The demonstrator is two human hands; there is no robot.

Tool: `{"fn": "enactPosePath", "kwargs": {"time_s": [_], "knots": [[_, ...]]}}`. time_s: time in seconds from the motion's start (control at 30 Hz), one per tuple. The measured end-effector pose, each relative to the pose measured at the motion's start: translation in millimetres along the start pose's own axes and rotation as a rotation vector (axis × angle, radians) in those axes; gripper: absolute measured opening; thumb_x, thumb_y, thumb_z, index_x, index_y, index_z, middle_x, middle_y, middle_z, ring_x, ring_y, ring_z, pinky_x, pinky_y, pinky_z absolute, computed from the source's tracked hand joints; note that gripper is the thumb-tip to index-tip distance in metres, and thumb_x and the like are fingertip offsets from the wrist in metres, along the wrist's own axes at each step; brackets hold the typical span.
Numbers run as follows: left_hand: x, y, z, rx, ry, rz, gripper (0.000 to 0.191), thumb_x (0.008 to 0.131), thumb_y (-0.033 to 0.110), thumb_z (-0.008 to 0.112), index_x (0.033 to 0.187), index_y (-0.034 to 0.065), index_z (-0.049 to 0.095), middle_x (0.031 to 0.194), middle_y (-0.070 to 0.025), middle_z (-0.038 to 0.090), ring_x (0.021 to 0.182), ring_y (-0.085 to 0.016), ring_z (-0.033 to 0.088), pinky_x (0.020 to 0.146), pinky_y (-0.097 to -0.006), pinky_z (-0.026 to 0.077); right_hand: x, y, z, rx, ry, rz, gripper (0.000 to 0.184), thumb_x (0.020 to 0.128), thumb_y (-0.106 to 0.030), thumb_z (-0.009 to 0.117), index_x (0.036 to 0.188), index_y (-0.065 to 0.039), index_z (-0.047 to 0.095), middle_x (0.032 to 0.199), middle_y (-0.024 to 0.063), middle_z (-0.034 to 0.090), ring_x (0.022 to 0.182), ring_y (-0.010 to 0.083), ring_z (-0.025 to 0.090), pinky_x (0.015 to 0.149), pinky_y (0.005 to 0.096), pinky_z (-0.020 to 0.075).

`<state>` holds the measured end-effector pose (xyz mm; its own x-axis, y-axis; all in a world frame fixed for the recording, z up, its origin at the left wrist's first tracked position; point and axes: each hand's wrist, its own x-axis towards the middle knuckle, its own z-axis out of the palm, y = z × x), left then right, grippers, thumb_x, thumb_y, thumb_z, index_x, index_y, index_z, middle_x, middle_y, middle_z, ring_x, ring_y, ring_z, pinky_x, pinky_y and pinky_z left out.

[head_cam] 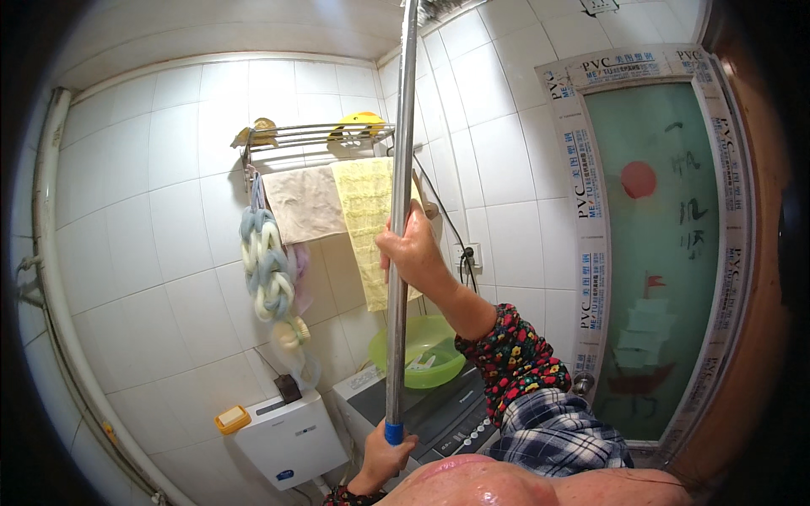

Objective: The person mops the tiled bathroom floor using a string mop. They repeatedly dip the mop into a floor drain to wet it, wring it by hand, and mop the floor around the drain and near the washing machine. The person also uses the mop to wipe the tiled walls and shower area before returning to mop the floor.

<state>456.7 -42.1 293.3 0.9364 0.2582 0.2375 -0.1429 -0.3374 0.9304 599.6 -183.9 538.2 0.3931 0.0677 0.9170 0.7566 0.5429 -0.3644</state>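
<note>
A long metal pole (401,158) rises upright through the middle of the view. Its lower end carries a blue cap or band (393,434), and my left hand (381,456) is closed around the pole there. Higher up, my right hand (414,246) grips the shaft, its arm reaching in from the right in a floral cuff. At the pole's top, near the ceiling corner, part of a grey bristly head (438,9) shows; the rest is cut off by the frame. Behind the right hand hangs a yellow towel (364,215).
A metal rack (310,131) on the tiled wall holds a beige towel (305,202). Below are a washing machine (436,411) bearing a green basin (436,373), and a white cistern (291,443) with a soap dish (231,419). A glass-panelled door (652,265) stands right.
</note>
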Motion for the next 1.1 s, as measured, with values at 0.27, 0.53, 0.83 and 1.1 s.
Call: {"fn": "enactPosePath", "kwargs": {"time_s": [0.27, 0.53, 0.83, 1.1], "knots": [[-19, -50, 12, 0.078, 0.091, 0.113, 0.03, 0.074, 0.023, 0.077, 0.085, 0.0033, 0.057, 0.069, -0.0037, 0.059, 0.063, -0.012, 0.057, 0.061, -0.0296, 0.048, -29, -24, 11, -0.121, -0.047, 0.007, 0.027, 0.077, -0.006, 0.057, 0.096, 0.001, 0.039, 0.061, 0.0066, 0.053, 0.048, 0.0165, 0.058, 0.046, 0.0312, 0.0491], [16, -59, 75, -0.048, 0.024, 0.003, 0.028, 0.074, 0.02, 0.078, 0.085, 0.005, 0.057, 0.069, -0.0028, 0.059, 0.06, -0.011, 0.056, 0.058, -0.0282, 0.047, -36, -18, -39, -0.087, 0.063, 0.007, 0.02, 0.077, -0.004, 0.058, 0.089, -0.001, 0.042, 0.063, 0.0053, 0.052, 0.047, 0.0144, 0.057, 0.044, 0.0298, 0.0473], [76, -10, 102, 0.118, -0.103, 0.339, 0.024, 0.072, 0.007, 0.073, 0.083, 0.0064, 0.052, 0.064, -0.0014, 0.053, 0.052, -0.011, 0.051, 0.048, -0.0274, 0.042, 5, 9, -126, -0.046, 0.226, -0.011, 0.016, 0.079, -0.001, 0.056, 0.089, 0.0, 0.044, 0.068, 0.0064, 0.052, 0.045, 0.0118, 0.052, 0.042, 0.0275, 0.0453], [152, 60, 123, 0.144, -0.201, 0.511, 0.022, 0.074, 0.008, 0.068, 0.082, 0.0055, 0.048, 0.06, -0.0022, 0.049, 0.044, -0.012, 0.048, 0.041, -0.0285, 0.038, 71, 3, -205, -0.111, 0.361, 0.02, 0.012, 0.08, 0.0, 0.054, 0.084, -0.002, 0.043, 0.057, 0.0061, 0.049, 0.04, 0.0147, 0.048, 0.034, 0.0299, 0.0452]]}}
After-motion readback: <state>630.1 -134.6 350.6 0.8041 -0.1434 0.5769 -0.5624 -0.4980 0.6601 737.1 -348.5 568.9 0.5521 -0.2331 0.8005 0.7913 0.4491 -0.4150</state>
